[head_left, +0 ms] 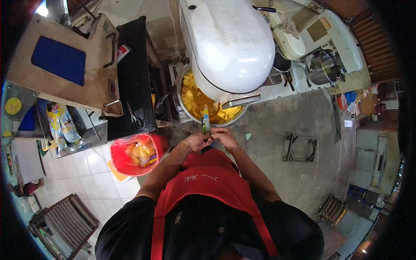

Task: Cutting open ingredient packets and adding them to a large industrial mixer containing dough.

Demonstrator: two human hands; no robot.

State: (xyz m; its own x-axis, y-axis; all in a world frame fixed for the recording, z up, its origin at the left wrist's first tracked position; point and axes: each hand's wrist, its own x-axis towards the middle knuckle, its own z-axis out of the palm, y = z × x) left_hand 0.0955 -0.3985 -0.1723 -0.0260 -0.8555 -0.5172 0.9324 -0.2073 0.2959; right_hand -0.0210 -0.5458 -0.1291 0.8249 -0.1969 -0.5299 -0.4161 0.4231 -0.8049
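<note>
A slim packet [205,123], green, yellow and pale, stands upright between my hands at the near rim of a large metal mixing bowl [179,93]. My left hand [197,141] is closed around its lower part. Close beside it, my right hand [224,138] has its fingers bent and pinched together at the packet's lower edge; the fingertips are partly hidden. Yellow, lumpy batter or creamed fat [193,97] fills much of the bowl. Over the bowl hangs the rounded white head of a big stand mixer [234,47], hiding the bowl's far side.
At my left stands a red bucket [117,156] with plastic bags in it. Scissors [134,118] lie on a black surface beside a large box-like oven [65,60]. Metal pots [320,69] crowd a counter at the far right. A low metal frame [300,147] sits on the floor.
</note>
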